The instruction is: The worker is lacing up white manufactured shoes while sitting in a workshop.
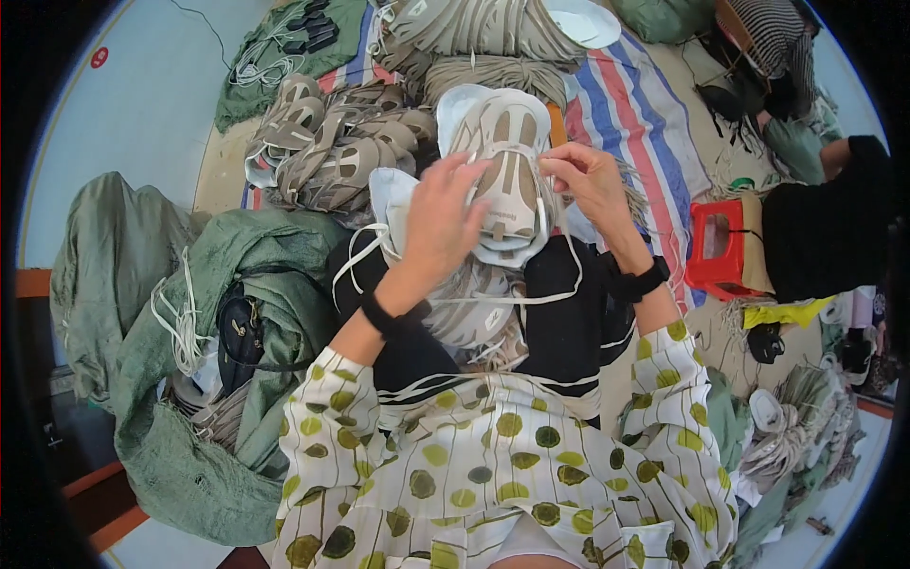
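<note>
Head view: nearest the body, long white laces (550,300) lay draped across black trousers (561,351), likely so that they were within easy reach. Several beige-and-brown shoe uppers (464,318) rested between the thighs, seemingly cradled there to stop them sliding.

Just beyond the knees sat the worked piece, a beige shoe upper with brown mesh panels and a pale lining (512,213). It lay tongue upward, toward the near end of the pile, probably to leave its lacing area open to both hands. The left hand (441,213) hovered over or touched its left side, fingers loosely spread and blurred; contact could not be told. At its right edge the right hand (590,180) had thumb and forefinger pinched together, apparently on a lace, though the grip was too small to confirm.

To the left, a green woven sack (180,450) slumped open, its folds propping a black zipped pouch (242,327). Farther off, a loose heap of similar uppers (346,152) lay by the left edge of a red, white and blue striped sheet (654,142), which presumably shielded them from the floor. Near its right edge stood a red plastic stool (703,270). At its far end, more uppers were nested in a curved beige stack (483,28), perhaps to save room.
</note>
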Demonstrator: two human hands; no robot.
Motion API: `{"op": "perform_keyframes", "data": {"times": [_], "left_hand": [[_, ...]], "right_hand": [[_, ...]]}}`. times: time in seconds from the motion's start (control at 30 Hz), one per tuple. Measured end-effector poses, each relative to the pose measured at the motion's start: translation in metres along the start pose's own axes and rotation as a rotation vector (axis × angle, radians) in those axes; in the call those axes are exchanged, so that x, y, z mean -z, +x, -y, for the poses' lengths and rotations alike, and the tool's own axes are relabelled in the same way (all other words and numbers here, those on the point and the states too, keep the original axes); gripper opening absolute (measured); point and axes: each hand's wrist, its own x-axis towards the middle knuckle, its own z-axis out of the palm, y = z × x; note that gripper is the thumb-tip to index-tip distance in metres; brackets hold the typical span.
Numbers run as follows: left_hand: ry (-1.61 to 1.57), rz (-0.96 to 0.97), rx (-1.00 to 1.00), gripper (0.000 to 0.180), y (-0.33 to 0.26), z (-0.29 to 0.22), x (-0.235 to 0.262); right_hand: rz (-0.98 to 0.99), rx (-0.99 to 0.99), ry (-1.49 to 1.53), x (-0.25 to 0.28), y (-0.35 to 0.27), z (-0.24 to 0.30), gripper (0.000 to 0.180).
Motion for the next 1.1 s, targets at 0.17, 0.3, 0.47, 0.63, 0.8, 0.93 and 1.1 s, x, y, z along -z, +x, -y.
{"op": "perform_keyframes", "data": {"times": [0.17, 0.3, 0.47, 0.63, 0.8, 0.93, 1.1], "left_hand": [[0.21, 0.205, -0.087, 0.055, -0.006, -0.011, -0.026], [0.195, 0.256, -0.072, 0.057, -0.006, -0.009, -0.025], [0.217, 0.221, -0.066, 0.059, -0.007, -0.011, -0.028], [0.2, 0.217, -0.056, 0.059, -0.009, -0.011, -0.03], [0.196, 0.212, -0.06, 0.06, -0.01, -0.01, -0.03], [0.198, 0.212, -0.054, 0.058, -0.011, -0.01, -0.032], [0.196, 0.214, -0.056, 0.055, -0.011, -0.011, -0.034]], "right_hand": [[-0.094, 0.098, -0.201, -0.01, 0.012, -0.001, 0.016], [-0.148, 0.122, -0.425, -0.014, 0.011, 0.003, 0.014], [-0.244, 0.265, -0.576, -0.019, 0.016, -0.003, 0.014], [-0.201, 0.352, -0.803, -0.02, 0.012, 0.004, 0.013], [-0.21, 0.361, -0.846, -0.019, 0.015, 0.004, 0.011], [-0.216, 0.392, -0.924, -0.025, 0.014, 0.003, 0.009], [-0.217, 0.396, -1.033, -0.033, 0.015, 0.008, 0.008]]}}
